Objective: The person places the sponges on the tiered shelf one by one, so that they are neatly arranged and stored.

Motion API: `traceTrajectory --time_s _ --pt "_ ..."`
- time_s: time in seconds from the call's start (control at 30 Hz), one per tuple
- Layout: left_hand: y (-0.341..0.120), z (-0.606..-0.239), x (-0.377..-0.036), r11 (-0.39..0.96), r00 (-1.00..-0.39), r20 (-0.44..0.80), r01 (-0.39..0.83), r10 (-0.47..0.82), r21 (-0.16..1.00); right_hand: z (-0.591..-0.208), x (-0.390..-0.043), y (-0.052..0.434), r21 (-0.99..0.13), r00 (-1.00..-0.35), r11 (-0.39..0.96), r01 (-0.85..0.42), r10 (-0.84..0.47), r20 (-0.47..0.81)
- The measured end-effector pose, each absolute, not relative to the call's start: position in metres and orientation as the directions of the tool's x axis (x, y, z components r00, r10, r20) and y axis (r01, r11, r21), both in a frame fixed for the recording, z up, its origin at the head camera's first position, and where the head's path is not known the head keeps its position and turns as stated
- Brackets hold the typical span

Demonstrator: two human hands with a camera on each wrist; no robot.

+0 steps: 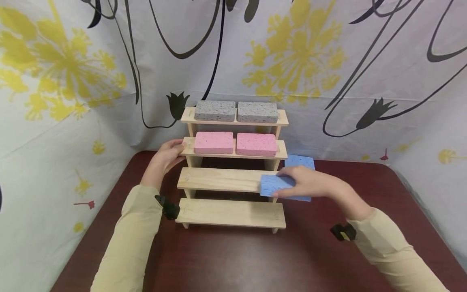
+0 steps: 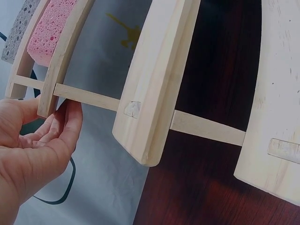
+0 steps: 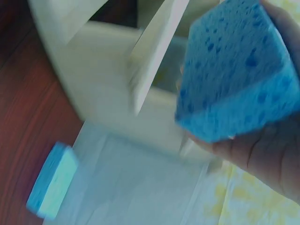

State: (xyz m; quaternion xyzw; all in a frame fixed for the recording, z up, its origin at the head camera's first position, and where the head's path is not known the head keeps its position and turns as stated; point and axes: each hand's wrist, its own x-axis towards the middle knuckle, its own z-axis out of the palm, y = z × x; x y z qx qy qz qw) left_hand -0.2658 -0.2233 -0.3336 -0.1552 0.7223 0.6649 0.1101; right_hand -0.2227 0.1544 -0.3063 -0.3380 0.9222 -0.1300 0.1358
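Note:
A pale wooden four-tier rack (image 1: 230, 213) stands on the table. My left hand (image 1: 168, 156) grips the left end of its second shelf from the top, the thumb near the shelf's end and fingers beneath in the left wrist view. In my right hand (image 1: 308, 182) is a blue sponge (image 1: 275, 185), pinched between thumb and fingers. That sponge overlaps the right end of the bare third shelf (image 1: 215, 179) in the head view. Its speckled pores show close up in the right wrist view. Another blue sponge (image 1: 300, 161) lies on the table behind the right hand.
Two grey sponges (image 1: 215, 110) sit side by side on the top shelf. Two pink sponges (image 1: 213, 142) lie on the shelf below. The dark red table (image 1: 226, 259) meets a patterned cloth (image 1: 226, 77) behind the rack and at both sides.

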Motion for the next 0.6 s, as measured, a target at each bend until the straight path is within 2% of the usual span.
traceTrajectory --time_s 0.1,0.3,0.43,0.6 --pt "-0.224 -0.333 -0.265 0.070 -0.926 -0.369 -0.375 -0.083 0.924 -0.307 -0.221 0.132 -0.285 -0.709 0.708 -0.646 -0.695 -0.119" --pt "-0.224 -0.336 -0.263 0.059 -0.927 -0.367 -0.371 -0.079 0.927 -0.318 -0.224 0.093 -0.260 -0.694 0.683 -0.683 -0.717 -0.059" --pt "-0.224 -0.333 -0.263 0.074 -0.930 -0.360 -0.365 -0.076 0.928 -0.328 -0.229 0.068 -0.175 -0.675 0.662 -0.729 -0.738 0.021" --pt "-0.224 -0.332 -0.265 0.066 -0.930 -0.362 -0.366 -0.068 0.928 -0.337 -0.233 0.043 -0.169 -0.709 0.694 -0.700 -0.704 0.047"
